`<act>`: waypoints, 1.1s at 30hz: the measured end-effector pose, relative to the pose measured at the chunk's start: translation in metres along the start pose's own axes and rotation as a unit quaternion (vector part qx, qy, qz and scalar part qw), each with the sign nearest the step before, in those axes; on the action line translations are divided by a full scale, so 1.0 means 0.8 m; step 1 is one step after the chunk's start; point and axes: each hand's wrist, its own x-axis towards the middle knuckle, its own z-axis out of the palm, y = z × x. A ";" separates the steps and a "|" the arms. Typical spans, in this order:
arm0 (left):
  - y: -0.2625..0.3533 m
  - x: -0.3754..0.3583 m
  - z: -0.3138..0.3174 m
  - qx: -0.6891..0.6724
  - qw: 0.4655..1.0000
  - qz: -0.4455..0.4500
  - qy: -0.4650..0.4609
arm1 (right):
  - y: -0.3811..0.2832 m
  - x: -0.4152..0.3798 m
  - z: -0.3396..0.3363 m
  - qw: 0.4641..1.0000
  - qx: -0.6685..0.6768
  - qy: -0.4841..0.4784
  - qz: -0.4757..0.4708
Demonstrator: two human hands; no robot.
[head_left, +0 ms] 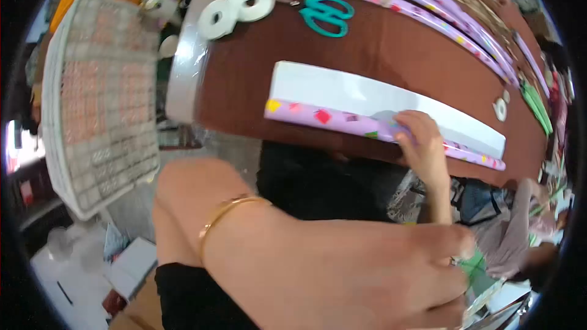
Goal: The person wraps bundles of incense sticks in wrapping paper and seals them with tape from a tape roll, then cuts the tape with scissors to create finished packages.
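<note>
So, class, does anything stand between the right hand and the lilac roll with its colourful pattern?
Nothing visible: the right hand rests on the lilac, colourfully patterned roll. The glossy white sheet lies beyond it.

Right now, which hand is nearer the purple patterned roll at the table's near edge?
Right. The right hand rests on the roll, right of its middle; the left hand is raised close to the camera, off the roll.

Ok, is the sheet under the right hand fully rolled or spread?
Partly rolled: a purple patterned roll runs along the table's near side, right hand on it, a white strip lying flat beyond.
</note>
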 end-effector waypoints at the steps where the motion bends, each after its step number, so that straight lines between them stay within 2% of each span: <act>1: -0.001 0.000 0.004 -0.054 0.998 -0.011 0.008 | -0.001 0.000 -0.002 1.000 -0.016 0.003 -0.007; 4: -0.009 0.015 -0.005 -0.163 0.984 -0.064 0.043 | 0.005 -0.004 -0.006 1.000 -0.008 0.018 0.000; 7: -0.006 0.027 -0.028 0.000 0.999 0.036 0.023 | 0.006 0.005 -0.006 0.999 0.022 0.032 -0.016; 8: -0.002 0.018 -0.038 -0.075 0.997 -0.020 -0.003 | 0.009 0.006 -0.009 0.999 0.035 0.022 -0.014; 11: -0.007 -0.029 -0.032 -0.035 0.996 -0.064 0.043 | 0.017 0.024 -0.027 0.998 0.061 0.022 -0.008; 12: -0.010 -0.031 -0.036 0.028 0.993 -0.090 0.072 | 0.021 0.037 -0.039 0.997 0.069 0.038 -0.006; 13: -0.019 -0.035 -0.031 0.059 0.983 -0.146 0.089 | 0.028 0.049 -0.047 0.996 0.079 0.050 -0.003; 14: -0.023 -0.045 -0.026 0.079 0.972 -0.203 0.085 | 0.045 0.067 -0.048 0.990 0.091 0.105 -0.032; 16: -0.024 -0.052 -0.022 0.073 0.971 -0.211 0.090 | 0.054 0.110 -0.064 0.987 0.088 0.135 0.023; 18: -0.024 -0.058 -0.021 0.065 0.973 -0.201 0.097 | 0.072 0.160 -0.072 0.979 0.099 0.146 0.099; 19: -0.021 -0.058 -0.021 0.067 0.973 -0.200 0.097 | 0.088 0.187 -0.072 0.976 0.037 0.216 0.006; 20: -0.018 -0.057 -0.019 0.017 0.969 -0.188 0.161 | 0.105 0.214 -0.074 0.976 0.025 0.215 0.009; 22: -0.007 -0.052 -0.022 -0.051 0.962 -0.157 0.219 | 0.139 0.267 -0.072 0.967 -0.042 0.249 -0.033; 26: 0.027 -0.076 -0.033 -0.060 0.963 -0.076 0.252 | 0.166 0.343 -0.072 0.960 -0.111 0.253 -0.038; 28: 0.016 -0.029 -0.044 -0.133 0.952 -0.100 0.257 | 0.176 0.372 -0.068 0.959 -0.155 0.235 0.025; 31: 0.009 -0.027 -0.063 -0.168 0.951 -0.118 0.233 | 0.192 0.401 -0.059 0.952 -0.206 0.224 0.031; 33: 0.008 -0.036 -0.076 -0.176 0.956 -0.124 0.201 | 0.206 0.417 -0.052 0.960 -0.186 0.210 0.008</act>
